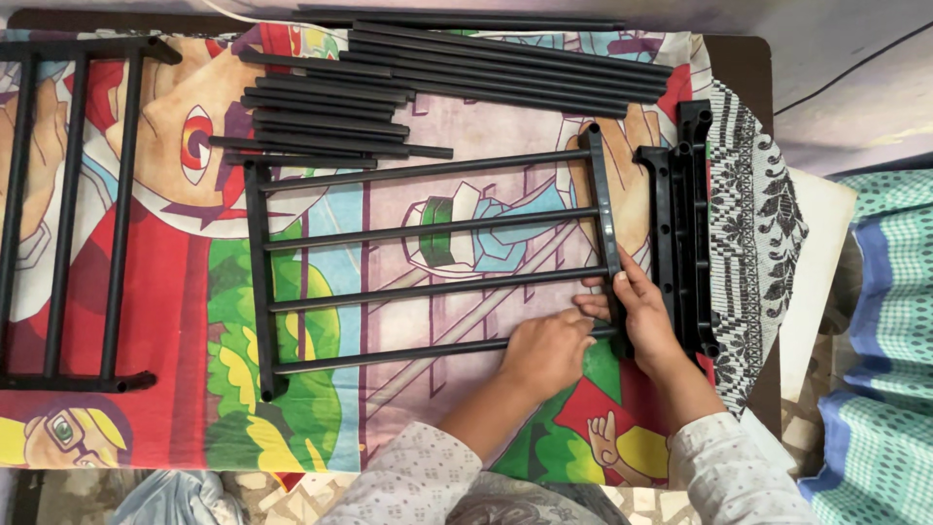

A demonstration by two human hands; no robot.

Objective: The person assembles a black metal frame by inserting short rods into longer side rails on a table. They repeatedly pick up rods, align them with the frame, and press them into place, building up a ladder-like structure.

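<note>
A black rack panel (428, 262) with several parallel rods between two end bars lies flat on a colourful cartoon-print cloth (165, 282). My left hand (547, 352) grips the right end of the lowest rod (389, 357). My right hand (641, 316) holds the lower part of the right end bar (604, 209), where that rod meets it. Both hands are close together at the panel's lower right corner.
A pile of loose black rods (408, 83) lies at the top. A second assembled panel (68, 214) sits at the left. Black end bars (688, 224) lie right of my hands. A patterned black-and-white cloth (763, 233) and a green checked fabric (889, 321) lie at the right.
</note>
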